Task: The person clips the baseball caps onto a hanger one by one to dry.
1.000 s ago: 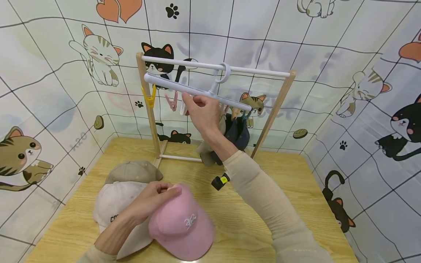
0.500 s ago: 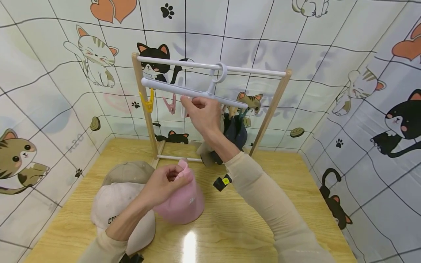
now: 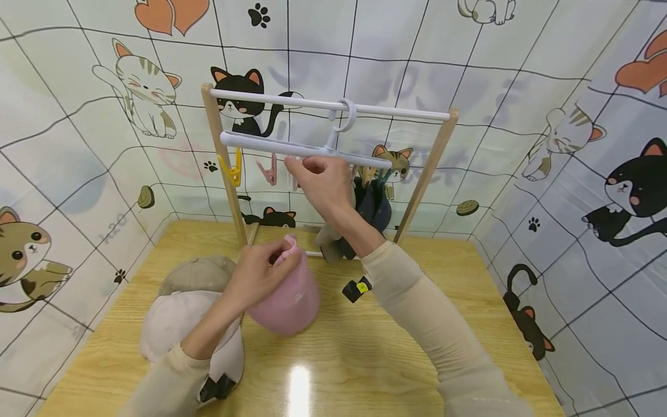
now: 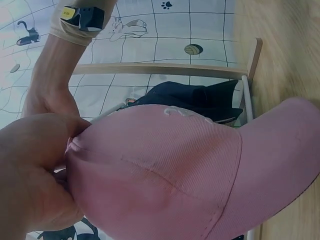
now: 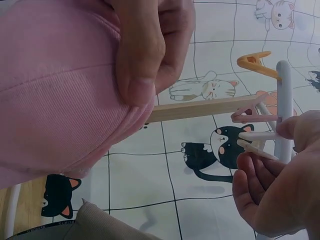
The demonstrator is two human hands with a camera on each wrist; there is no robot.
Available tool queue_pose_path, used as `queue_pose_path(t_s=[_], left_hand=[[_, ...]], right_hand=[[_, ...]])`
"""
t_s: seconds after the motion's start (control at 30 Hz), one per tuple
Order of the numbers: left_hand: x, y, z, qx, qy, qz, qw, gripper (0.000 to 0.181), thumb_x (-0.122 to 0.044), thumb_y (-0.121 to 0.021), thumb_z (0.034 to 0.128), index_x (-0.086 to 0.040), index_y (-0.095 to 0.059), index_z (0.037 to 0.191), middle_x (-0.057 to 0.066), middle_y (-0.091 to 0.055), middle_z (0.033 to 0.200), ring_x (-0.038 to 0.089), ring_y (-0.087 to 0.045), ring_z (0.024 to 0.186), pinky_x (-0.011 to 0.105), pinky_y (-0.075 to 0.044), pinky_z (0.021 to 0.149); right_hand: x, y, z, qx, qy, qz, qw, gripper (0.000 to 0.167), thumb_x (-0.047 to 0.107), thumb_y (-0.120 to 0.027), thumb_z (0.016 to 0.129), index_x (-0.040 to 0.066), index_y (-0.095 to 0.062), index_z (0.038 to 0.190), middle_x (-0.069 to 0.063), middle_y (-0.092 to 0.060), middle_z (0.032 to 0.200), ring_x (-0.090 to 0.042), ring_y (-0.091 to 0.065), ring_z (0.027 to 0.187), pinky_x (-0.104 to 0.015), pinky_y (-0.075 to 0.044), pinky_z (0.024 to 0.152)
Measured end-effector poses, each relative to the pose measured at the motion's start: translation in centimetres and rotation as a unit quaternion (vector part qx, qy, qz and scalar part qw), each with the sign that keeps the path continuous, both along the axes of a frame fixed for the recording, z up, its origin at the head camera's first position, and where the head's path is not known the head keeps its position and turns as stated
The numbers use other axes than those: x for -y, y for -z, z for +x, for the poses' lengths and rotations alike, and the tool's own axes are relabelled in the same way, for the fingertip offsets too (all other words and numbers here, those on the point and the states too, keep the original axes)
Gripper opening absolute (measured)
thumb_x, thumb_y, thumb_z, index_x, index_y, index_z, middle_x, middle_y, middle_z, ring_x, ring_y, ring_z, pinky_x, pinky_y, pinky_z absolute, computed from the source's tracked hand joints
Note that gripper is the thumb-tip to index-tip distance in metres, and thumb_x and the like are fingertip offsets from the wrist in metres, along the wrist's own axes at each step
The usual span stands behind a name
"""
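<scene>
In the head view my left hand (image 3: pixel 257 275) pinches a pink baseball cap (image 3: pixel 289 304) at the edge of its crown. The cap hangs above the table, and the left wrist view shows its brim pointing away from the hand. Up at the lilac hanger (image 3: pixel 276 145), my right hand (image 3: pixel 325 184) pinches a white clothespin (image 5: pixel 256 136) that is fixed under the bar. Its fingers partly cover the pin. Left of it hang a pink clothespin (image 3: pixel 269 171) and a yellow clothespin (image 3: pixel 231 169), with nothing in them.
The hanger hooks over a wooden rack (image 3: pixel 435 168) with a white rail (image 3: pixel 406 113). Dark caps (image 3: pixel 376 205) and a khaki one hang clipped at its right end. On the table (image 3: pixel 391 347), a white cap (image 3: pixel 174 321) and an olive cap (image 3: pixel 200 275) lie at left.
My left hand has raised the pink cap off the table toward the hanger, turning its crown edge upward. The right hand stays at the white clothespin; the hanger has swung slightly.
</scene>
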State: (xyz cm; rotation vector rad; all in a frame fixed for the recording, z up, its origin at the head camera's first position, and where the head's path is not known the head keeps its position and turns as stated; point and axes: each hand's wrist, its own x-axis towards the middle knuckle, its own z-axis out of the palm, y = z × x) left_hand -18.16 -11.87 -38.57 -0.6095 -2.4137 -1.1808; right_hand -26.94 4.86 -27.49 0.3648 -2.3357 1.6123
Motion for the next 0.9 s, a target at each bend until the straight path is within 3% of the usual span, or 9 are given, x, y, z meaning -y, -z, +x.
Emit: queue_pose_path(t_s=[0.1, 0.3, 0.4, 0.5, 0.6, 0.73, 0.9], left_hand=[[-0.2, -0.2, -0.4, -0.037, -0.016, -0.021, 0.999, 0.032, -0.013, -0.075, 0.1048, -0.014, -0.061, 0.076, -0.009, -0.037, 0.064, 0.003, -0.033, 0.058, 0.021, -0.029, 0.053], [-0.5, -0.9, -1.3, -0.056, -0.033, -0.041, 0.997, 0.046, -0.015, -0.078, 0.1062, -0.017, -0.054, 0.067, -0.011, -0.029, 0.061, 0.002, -0.026, 0.057, 0.022, -0.024, 0.052], [-0.6, -1.2, -1.9, -0.068, -0.03, -0.039, 0.9965, 0.034, -0.013, -0.079, 0.1057, -0.009, -0.07, 0.073, -0.008, -0.034, 0.059, 0.002, -0.029, 0.056, 0.022, -0.025, 0.052], [-0.7, -1.4, -2.5, -0.074, -0.029, -0.034, 0.9963, 0.017, -0.011, -0.079, 0.1049, 0.0, -0.085, 0.094, -0.004, -0.046, 0.059, 0.003, -0.034, 0.056, 0.021, -0.029, 0.053], [-0.7, -1.5, -2.9, -0.068, -0.029, -0.027, 0.9969, 0.016, -0.011, -0.079, 0.1047, 0.003, -0.087, 0.108, 0.002, -0.057, 0.061, 0.006, -0.039, 0.056, 0.021, -0.032, 0.054], [-0.7, -1.6, -3.5, -0.043, -0.034, -0.015, 0.9984, 0.017, -0.011, -0.077, 0.1052, 0.001, -0.087, 0.108, 0.008, -0.069, 0.07, 0.01, -0.044, 0.059, 0.022, -0.034, 0.056], [-0.6, -1.7, -4.2, -0.003, -0.048, -0.003, 0.9988, 0.021, -0.017, -0.075, 0.107, -0.001, -0.088, 0.112, 0.013, -0.083, 0.088, 0.015, -0.054, 0.067, 0.025, -0.04, 0.062]], right_hand=[[-0.1, -0.1, 0.1, 0.0, 0.002, 0.016, 0.9999, 0.035, 0.051, -0.08, 0.103, 0.017, -0.089, 0.099, -0.003, -0.081, 0.086, -0.017, -0.063, 0.08, -0.032, -0.043, 0.068], [-0.3, -0.4, 0.3, 0.002, 0.002, 0.026, 0.9997, 0.034, 0.051, -0.079, 0.104, 0.018, -0.089, 0.1, -0.007, -0.082, 0.086, -0.018, -0.06, 0.078, -0.033, -0.04, 0.064], [-0.3, -0.5, 0.3, 0.001, 0.003, 0.02, 0.9998, 0.034, 0.049, -0.08, 0.104, 0.017, -0.089, 0.102, -0.01, -0.083, 0.089, -0.018, -0.062, 0.078, -0.033, -0.04, 0.065], [-0.3, -0.6, 0.4, 0.002, 0.003, 0.012, 0.9999, 0.034, 0.049, -0.081, 0.103, 0.016, -0.089, 0.106, -0.012, -0.085, 0.092, -0.017, -0.067, 0.08, -0.032, -0.043, 0.066], [-0.3, -0.6, 0.4, 0.004, 0.004, 0.009, 0.9999, 0.035, 0.048, -0.082, 0.102, 0.014, -0.089, 0.109, -0.009, -0.085, 0.092, -0.017, -0.072, 0.08, -0.031, -0.046, 0.067], [-0.5, -0.6, 0.5, 0.005, 0.001, 0.012, 0.9999, 0.035, 0.047, -0.083, 0.102, 0.013, -0.088, 0.109, -0.003, -0.084, 0.089, -0.016, -0.074, 0.079, -0.03, -0.047, 0.067], [-0.9, -0.7, 0.5, -0.001, 0.002, 0.028, 0.9996, 0.033, 0.048, -0.084, 0.101, 0.015, -0.088, 0.101, -0.004, -0.085, 0.09, -0.015, -0.074, 0.081, -0.03, -0.05, 0.069]])
